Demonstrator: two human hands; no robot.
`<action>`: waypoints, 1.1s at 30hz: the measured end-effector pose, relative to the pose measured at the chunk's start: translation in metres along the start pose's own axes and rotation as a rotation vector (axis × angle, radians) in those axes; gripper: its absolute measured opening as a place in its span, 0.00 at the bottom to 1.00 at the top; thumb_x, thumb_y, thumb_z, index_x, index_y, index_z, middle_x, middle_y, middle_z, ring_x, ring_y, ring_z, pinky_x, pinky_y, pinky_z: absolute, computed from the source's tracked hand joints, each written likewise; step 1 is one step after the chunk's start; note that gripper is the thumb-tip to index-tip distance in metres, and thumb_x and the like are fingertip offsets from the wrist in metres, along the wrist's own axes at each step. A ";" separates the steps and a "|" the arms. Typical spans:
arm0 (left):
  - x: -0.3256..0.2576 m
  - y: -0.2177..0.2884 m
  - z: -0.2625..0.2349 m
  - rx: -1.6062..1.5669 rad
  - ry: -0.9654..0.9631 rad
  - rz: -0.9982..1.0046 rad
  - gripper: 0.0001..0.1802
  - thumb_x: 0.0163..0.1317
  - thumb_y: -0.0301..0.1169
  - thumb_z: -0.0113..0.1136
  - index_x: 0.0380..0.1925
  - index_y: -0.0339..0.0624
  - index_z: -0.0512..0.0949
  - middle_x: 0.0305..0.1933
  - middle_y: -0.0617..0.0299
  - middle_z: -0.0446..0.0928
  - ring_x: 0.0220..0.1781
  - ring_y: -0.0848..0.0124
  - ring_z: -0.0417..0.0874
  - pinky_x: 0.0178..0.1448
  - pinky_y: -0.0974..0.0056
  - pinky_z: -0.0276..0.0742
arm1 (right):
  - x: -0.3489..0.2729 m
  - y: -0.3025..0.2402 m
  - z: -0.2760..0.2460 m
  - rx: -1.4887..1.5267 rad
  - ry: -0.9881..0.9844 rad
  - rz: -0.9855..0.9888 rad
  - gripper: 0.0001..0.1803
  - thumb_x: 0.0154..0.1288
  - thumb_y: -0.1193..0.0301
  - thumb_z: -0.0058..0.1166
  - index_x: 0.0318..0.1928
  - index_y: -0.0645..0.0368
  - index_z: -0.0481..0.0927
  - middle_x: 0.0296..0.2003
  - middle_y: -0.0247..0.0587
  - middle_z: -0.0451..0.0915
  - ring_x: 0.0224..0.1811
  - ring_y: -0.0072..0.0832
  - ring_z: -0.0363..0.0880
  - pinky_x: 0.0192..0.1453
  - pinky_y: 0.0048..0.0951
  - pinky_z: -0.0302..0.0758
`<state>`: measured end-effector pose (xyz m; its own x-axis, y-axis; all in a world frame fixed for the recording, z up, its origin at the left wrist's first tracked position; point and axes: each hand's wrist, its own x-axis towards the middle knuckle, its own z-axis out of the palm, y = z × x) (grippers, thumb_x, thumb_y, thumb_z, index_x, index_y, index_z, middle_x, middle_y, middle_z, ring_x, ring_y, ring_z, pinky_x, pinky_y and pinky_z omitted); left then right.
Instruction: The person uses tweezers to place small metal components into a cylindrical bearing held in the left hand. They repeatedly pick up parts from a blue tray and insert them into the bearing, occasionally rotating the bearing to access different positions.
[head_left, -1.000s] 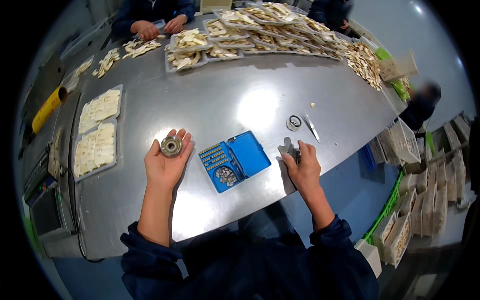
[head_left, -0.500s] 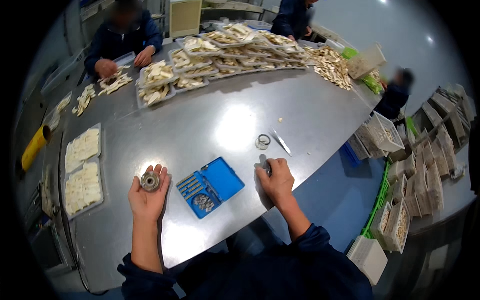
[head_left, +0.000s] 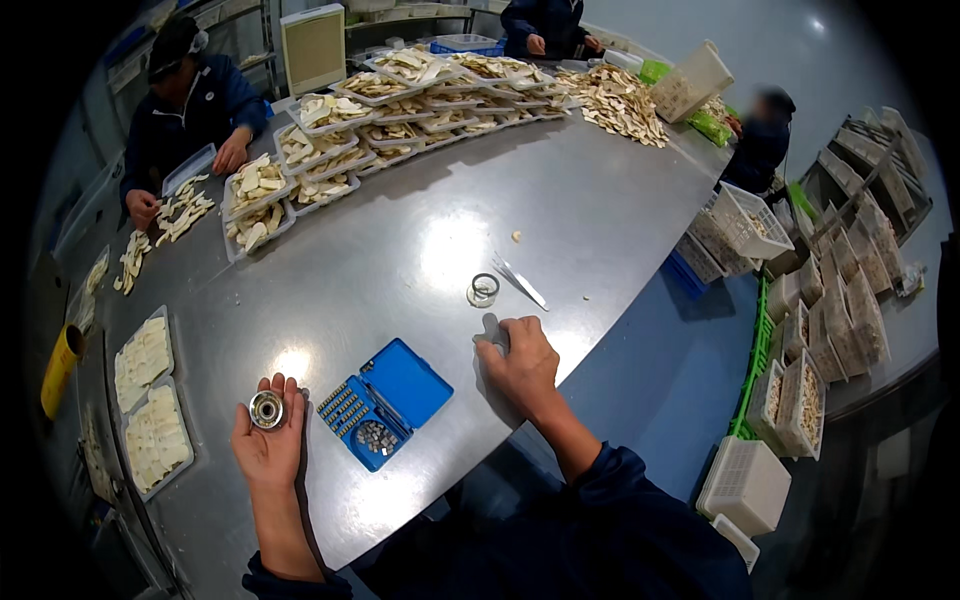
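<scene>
On my left hand [head_left: 268, 455], turned palm up over the table, rests a round metal bearing-like part [head_left: 267, 410] with a hole in its middle. The fingers lie beneath and around it. My right hand [head_left: 524, 367] is curled just above the table near its front edge; whatever its fingers may hold is hidden. Between the hands lies an opened blue case [head_left: 408, 385]. Rows of small metal pieces [head_left: 342, 410] fill one side, with loose metal bits [head_left: 376, 438] in a round compartment. Beyond my right hand are a dark ring [head_left: 484, 285] and metal tweezers [head_left: 524, 284].
Stacked trays of pale slices [head_left: 420, 65] and a loose slice pile [head_left: 622, 100] occupy the far side. Two filled trays [head_left: 156, 440] lie at left. A co-worker [head_left: 190, 110] handles slices at far left. White baskets [head_left: 745, 483] stand right of the table.
The whole view has shifted, so the table and things sit further left. The metal part now faces up more squarely on my left hand. My right hand stays curled near the table.
</scene>
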<state>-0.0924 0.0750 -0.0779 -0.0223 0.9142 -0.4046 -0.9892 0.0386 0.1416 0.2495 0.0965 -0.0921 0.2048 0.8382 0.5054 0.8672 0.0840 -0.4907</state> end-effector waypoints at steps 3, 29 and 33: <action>-0.001 0.000 0.002 -0.016 0.053 0.019 0.27 0.73 0.44 0.33 0.58 0.31 0.66 0.63 0.44 0.66 0.69 0.49 0.62 0.73 0.46 0.56 | -0.001 0.000 0.001 0.016 -0.010 0.039 0.19 0.51 0.61 0.62 0.36 0.62 0.77 0.35 0.47 0.73 0.34 0.42 0.76 0.36 0.41 0.74; -0.004 -0.001 0.004 0.037 0.151 0.082 0.25 0.73 0.42 0.37 0.59 0.34 0.65 0.64 0.46 0.66 0.71 0.52 0.60 0.74 0.47 0.53 | 0.001 0.006 -0.010 0.333 -0.158 0.236 0.17 0.56 0.71 0.58 0.47 0.60 0.75 0.37 0.47 0.79 0.34 0.41 0.81 0.39 0.35 0.77; -0.001 0.001 0.002 0.032 0.139 0.057 0.25 0.73 0.42 0.37 0.59 0.34 0.65 0.63 0.45 0.67 0.70 0.51 0.62 0.74 0.46 0.53 | 0.002 0.007 -0.008 0.318 -0.095 0.234 0.12 0.60 0.73 0.56 0.45 0.60 0.77 0.37 0.47 0.80 0.34 0.39 0.82 0.39 0.32 0.77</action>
<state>-0.0930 0.0749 -0.0755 -0.1002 0.8508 -0.5158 -0.9807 0.0030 0.1956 0.2599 0.0947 -0.0884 0.3243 0.8991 0.2940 0.6156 0.0354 -0.7873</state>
